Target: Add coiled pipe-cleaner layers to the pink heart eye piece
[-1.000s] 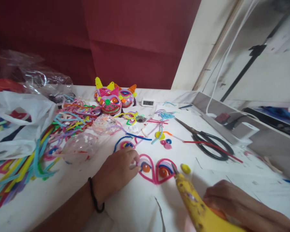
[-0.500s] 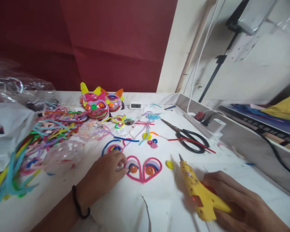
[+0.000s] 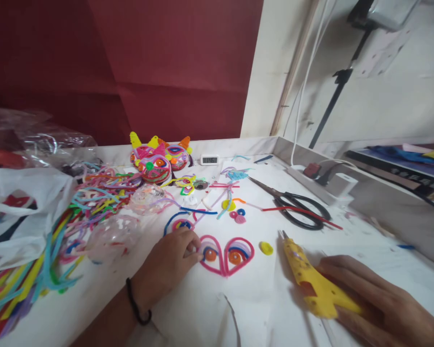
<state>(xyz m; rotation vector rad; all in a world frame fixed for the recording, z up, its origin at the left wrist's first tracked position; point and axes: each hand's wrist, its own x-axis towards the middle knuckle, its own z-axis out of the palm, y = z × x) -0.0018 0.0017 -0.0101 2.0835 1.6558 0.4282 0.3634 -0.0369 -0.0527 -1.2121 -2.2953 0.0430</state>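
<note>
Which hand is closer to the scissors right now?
Right. The right hand rests on the glue gun, this side of the scissors; the left hand is farther left, at the pink heart.

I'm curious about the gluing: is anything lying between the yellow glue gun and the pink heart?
Yes. A small yellow coil lies between the nozzle of the glue gun and the pink heart, apart from both.

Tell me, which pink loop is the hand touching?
The left hand touches the pink loop farthest from the glue gun; its twin lies untouched.
</note>
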